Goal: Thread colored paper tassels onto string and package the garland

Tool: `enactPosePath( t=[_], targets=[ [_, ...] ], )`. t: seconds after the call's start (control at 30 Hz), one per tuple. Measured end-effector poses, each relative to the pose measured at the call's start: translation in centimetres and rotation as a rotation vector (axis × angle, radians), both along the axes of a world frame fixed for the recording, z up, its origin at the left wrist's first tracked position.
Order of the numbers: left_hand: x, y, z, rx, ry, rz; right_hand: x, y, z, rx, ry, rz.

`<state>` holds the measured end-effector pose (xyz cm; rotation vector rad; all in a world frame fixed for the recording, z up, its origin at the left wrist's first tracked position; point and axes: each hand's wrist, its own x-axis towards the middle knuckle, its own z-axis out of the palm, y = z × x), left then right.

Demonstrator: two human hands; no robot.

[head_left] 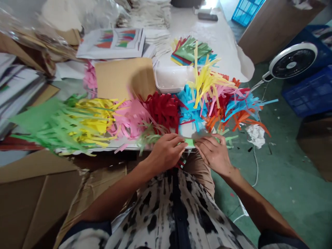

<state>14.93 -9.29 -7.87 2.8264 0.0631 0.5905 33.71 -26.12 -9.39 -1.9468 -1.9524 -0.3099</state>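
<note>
My left hand (166, 150) and my right hand (214, 152) meet at the table's near edge, both pinched on a green fringed paper strip (189, 141) stretched between them. Its cut fringes (150, 136) trail off to the left. Just beyond lie heaps of fringed paper: green (52, 128), yellow (95, 116), pink (129, 119), red (163, 109), blue (190, 107) and orange (241, 119). A yellow bunch (204, 81) sticks up above the blue one.
A white plastic tub (173, 77) and a brown card sheet (119, 77) sit behind the heaps. Stacked coloured paper squares (190, 52) lie further back. Cardboard boxes (38, 197) stand at lower left. A white fan (293, 64), blue crates (308, 93) and crumpled paper (255, 135) are on the green floor.
</note>
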Motion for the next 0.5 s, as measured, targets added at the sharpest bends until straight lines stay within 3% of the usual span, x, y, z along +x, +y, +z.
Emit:
enactPosePath(
  t=[0.1, 0.23, 0.5],
  targets=[
    [1.7, -0.5, -1.1, 0.005, 0.072, 0.005, -0.1, 0.1, 0.2, -0.056, 0.060, -0.076],
    [1.8, 0.4, -1.6, 0.053, 0.088, -0.025, -0.1, 0.2, 1.1, -0.120, 0.106, -0.086],
    [2.0, 0.5, -1.4, 0.029, 0.018, 0.031, -0.7, 0.7, 0.9, -0.058, 0.005, -0.075]
  ],
)
